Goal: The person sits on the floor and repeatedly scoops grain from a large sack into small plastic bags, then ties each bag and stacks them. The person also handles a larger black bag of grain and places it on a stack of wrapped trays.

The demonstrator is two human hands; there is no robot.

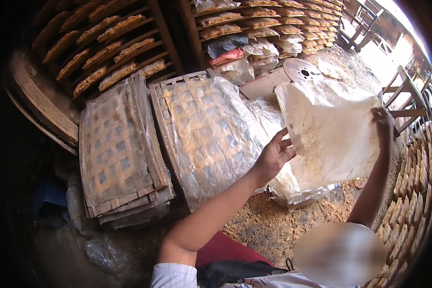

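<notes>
A cloudy plastic sheet [338, 133] is stretched between my two hands at the right, with brownish crumbs and stains on it. My left hand [277, 154] pinches its left edge between thumb and fingers. At its right edge, my right hand [381, 115] grips the sheet, its fingers partly blurred. Below the sheet lies a pile of crumpled plastic sheets [298, 194]. Left of my left hand rests a woven bamboo tray [162, 104] covered by clear plastic film [216, 144]. A second plastic-covered woven tray [111, 144] tops a stack farther left.
Wooden racks [165, 36] hold many slabs on boards behind the trays. Crumbly tan residue [273, 223] covers the floor before me. A round disc [302, 72] with a central hole lies beyond the sheet. More slabs [403, 223] stand in rows at the right, near a wooden frame [410, 100].
</notes>
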